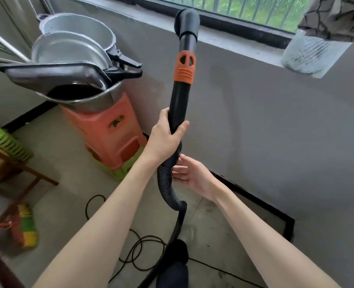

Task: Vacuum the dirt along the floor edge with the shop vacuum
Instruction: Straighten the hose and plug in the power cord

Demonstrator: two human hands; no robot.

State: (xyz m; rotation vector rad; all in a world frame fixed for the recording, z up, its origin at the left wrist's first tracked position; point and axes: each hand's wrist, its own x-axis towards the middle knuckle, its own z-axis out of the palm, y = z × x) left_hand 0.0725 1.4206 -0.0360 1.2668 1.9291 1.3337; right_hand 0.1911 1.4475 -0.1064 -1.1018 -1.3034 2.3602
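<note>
Upright, the wand [181, 84] points its nozzle at the window; left hand [163, 134] grips it, right hand [192, 175] relaxed beside the hose [167, 179].

1. A grey plastered wall [265, 125] fills the right side, with a black skirting strip [255, 199] along its foot.
2. Above it, a barred window [244, 9] lets in daylight — green foliage shows outside.
3. A glass jar [304, 53] stands on the grey sill [234, 41], under a patterned curtain [338, 15].
4. The floor [64, 196] is pale concrete, dirty near the skirting.
5. An orange plastic stool [109, 132] stands by the wall, piled with metal pots and pans [72, 59].
6. At left — a wooden frame [26, 173] and a colourful broom [26, 227].
7. A black cable [138, 252] loops across the floor.
</note>
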